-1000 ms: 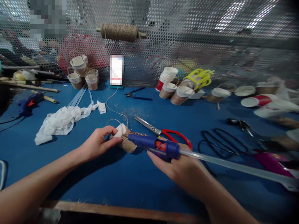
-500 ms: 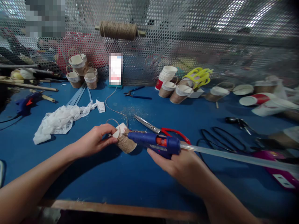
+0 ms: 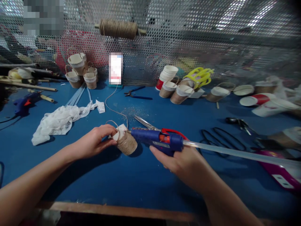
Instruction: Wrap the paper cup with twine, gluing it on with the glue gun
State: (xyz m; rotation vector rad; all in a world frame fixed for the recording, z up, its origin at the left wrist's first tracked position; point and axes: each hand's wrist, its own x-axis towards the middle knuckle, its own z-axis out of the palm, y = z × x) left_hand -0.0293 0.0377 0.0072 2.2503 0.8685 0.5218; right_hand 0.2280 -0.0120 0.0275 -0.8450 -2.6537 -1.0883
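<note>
A paper cup (image 3: 127, 144) wound with brown twine lies tilted above the blue table, its white rim to the left. My left hand (image 3: 100, 141) pinches that rim between thumb and fingers. My right hand (image 3: 178, 161) is wrapped round a blue glue gun (image 3: 152, 138), whose nozzle points left at the twine near the cup's upper side; whether the tip touches cannot be made out. From the gun's back a long clear glue stick (image 3: 218, 150) runs right. A loose strand of twine (image 3: 113, 108) leads from the cup towards the back. Behind the gun lie red-handled scissors (image 3: 147, 122), partly hidden.
Pliers (image 3: 138, 93), a lit phone (image 3: 115, 69) and twine-wrapped cups (image 3: 90, 80) stand or lie towards the back. White lace fabric (image 3: 58, 122) and another glue gun (image 3: 24, 103) are left; a black cord (image 3: 221, 141) and purple power strip (image 3: 278, 172) are right. A twine spool (image 3: 118, 29) hangs on the mesh.
The glue gun's nozzle has shifted slightly right and up along the cup. My left hand keeps its hold on the cup, and the view has moved a little.
</note>
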